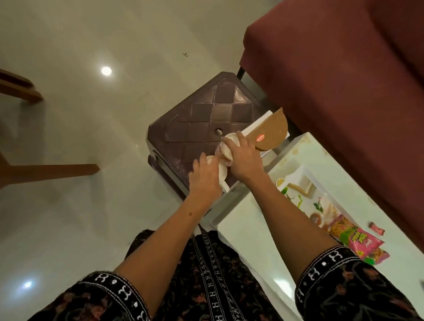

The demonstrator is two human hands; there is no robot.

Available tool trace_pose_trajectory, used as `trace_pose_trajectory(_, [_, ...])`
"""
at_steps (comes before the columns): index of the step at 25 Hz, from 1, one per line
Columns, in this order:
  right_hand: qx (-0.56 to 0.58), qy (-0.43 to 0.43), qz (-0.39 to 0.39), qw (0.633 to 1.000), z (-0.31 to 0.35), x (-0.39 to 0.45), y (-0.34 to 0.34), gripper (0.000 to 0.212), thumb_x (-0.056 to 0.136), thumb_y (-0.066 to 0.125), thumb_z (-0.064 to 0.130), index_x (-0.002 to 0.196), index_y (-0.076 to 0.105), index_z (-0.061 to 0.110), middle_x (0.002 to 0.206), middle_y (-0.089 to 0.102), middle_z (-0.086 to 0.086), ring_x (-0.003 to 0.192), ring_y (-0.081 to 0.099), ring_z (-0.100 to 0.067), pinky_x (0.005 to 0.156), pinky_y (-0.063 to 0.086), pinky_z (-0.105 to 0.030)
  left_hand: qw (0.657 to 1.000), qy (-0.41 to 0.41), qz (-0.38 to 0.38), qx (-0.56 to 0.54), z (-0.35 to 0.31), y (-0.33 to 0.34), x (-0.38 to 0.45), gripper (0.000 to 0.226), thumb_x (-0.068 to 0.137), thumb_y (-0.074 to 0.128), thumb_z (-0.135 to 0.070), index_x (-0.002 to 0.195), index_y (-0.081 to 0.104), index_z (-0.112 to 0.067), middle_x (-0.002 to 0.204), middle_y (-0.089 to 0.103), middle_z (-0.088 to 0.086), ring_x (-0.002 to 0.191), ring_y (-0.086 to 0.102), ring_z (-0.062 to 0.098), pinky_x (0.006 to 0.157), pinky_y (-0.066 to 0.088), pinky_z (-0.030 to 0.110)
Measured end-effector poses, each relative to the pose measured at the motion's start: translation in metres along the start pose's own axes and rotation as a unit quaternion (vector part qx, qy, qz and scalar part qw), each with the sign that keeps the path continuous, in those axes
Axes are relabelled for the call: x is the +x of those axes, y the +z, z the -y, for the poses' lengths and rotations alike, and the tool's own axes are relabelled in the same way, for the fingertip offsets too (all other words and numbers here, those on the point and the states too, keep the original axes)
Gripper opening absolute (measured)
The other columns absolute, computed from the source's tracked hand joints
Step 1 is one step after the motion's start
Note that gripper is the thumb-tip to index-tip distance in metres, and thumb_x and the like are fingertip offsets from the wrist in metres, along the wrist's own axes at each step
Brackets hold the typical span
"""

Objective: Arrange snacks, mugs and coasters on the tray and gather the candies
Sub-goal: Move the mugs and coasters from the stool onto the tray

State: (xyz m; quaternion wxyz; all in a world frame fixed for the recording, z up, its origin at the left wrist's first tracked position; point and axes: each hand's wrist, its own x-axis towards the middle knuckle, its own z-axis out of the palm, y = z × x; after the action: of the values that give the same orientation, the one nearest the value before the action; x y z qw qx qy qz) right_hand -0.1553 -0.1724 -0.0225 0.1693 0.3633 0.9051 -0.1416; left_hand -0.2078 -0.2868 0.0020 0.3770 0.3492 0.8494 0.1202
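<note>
Both mugs are largely hidden under the hands, so handles cannot be made out. The left hand (pixel 205 177) has its fingers (pixel 212 161) curled over a white mug (pixel 221 170) on the dark stool (pixel 203 118); the right hand (pixel 243 159) grips a second white mug (pixel 227 146), patterned low down, just beyond. Past the right fingers lie round cork coasters (pixel 274 131). Well behind the right wrist, a snack packet (pixel 356 238) lies on the table (pixel 246 226)

Single head-worn wide-angle view, steep downward look from above, close over both forearms, brown stool (pixel 203 125) centre frame, white table (pixel 256 238) lower right, maroon sofa (pixel 357 82) upper right
</note>
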Motion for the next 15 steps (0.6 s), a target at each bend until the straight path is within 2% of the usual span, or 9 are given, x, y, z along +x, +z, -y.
trace_pose_trajectory(3, [0.013,-0.008,0.018,1.000,-0.003,0.012,0.003,0.063,0.082,0.066,0.034,0.136,0.034,0.040,0.156,0.019,-0.010,0.136,0.027,-0.041,0.100,0.040,-0.054,1.000,0.006,0.005,-0.024,0.006,0.003,0.007,0.091,0.068,0.075,-0.008,0.141,0.022,-0.025,0.140,0.029,0.014,0.123,0.034,0.034,0.099,0.042,0.045])
trace_pose_trajectory(6, [0.043,-0.010,0.031,0.999,-0.006,0.020,0.005,0.062,0.079,0.069,0.031,0.134,0.039,0.037,0.156,0.019,-0.010,0.134,0.027,-0.043,0.097,0.043,-0.054,1.000,0.006,0.019,-0.020,0.008,0.004,0.017,0.091,0.064,0.078,-0.011,0.138,0.027,-0.025,0.133,0.034,0.014,0.118,0.038,0.034,0.095,0.043,0.043])
trace_pose_trajectory(12, [0.052,0.001,0.020,0.998,-0.007,0.016,-0.004,0.064,0.072,0.076,0.030,0.128,0.046,0.034,0.138,0.040,-0.010,0.122,0.042,-0.040,0.089,0.049,-0.048,1.000,0.005,0.000,-0.013,0.007,0.002,0.015,0.084,0.057,0.083,-0.015,0.128,0.038,-0.022,0.125,0.043,0.013,0.112,0.047,0.034,0.092,0.047,0.045])
trace_pose_trajectory(15, [0.068,0.004,0.014,0.998,-0.019,-0.001,-0.015,0.067,0.069,0.078,0.026,0.127,0.047,0.034,0.136,0.043,-0.010,0.122,0.043,-0.038,0.089,0.048,-0.047,1.000,-0.002,-0.020,-0.014,0.001,0.006,0.001,0.086,0.055,0.085,-0.017,0.128,0.039,-0.021,0.124,0.045,0.014,0.111,0.049,0.035,0.091,0.048,0.047])
